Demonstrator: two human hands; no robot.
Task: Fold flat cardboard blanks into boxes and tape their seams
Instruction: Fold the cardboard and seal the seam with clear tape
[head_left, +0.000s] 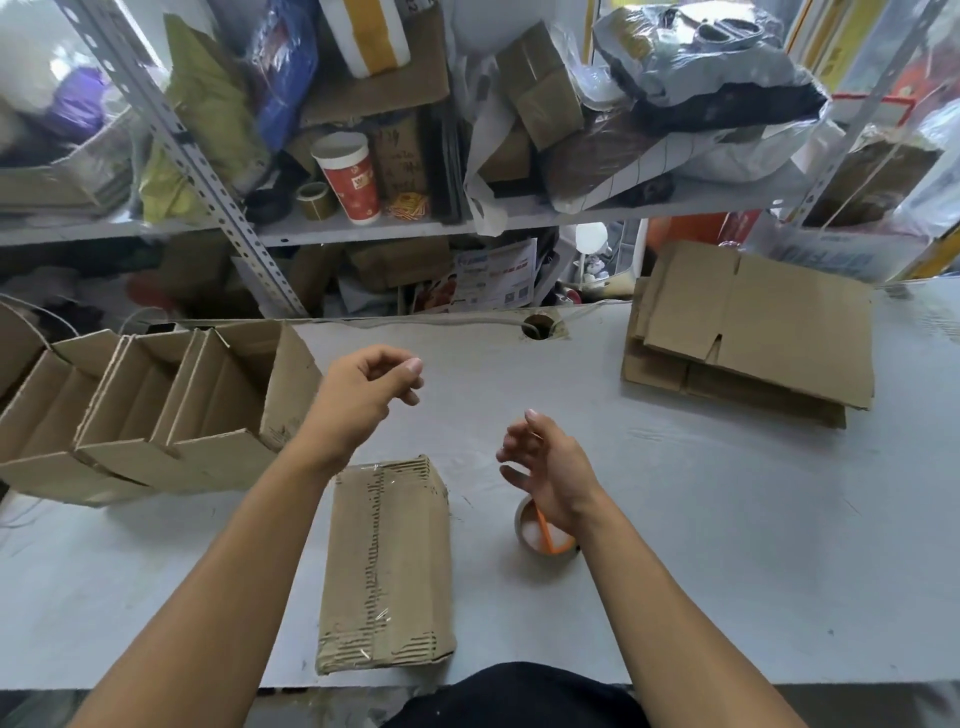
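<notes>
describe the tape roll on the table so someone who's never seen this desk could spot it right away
On the grey table, look near the front edge, just right of the taped box lying flat. The tape roll sits there, partly under the right hand. It is the only small round thing on the table, with an orange strip across it.

The taped box (387, 564) is matt brown corrugated cardboard, its edges worn rough so the fluting shows, with a glossy strip of clear tape (376, 551) along its seam. The flat blanks (753, 332) and open boxes (156, 400) are the same dull cardboard. The tabletop (727, 545) looks smooth, matt pale grey, lightly scuffed. The shelf upright (208, 176) is perforated grey metal.
</notes>
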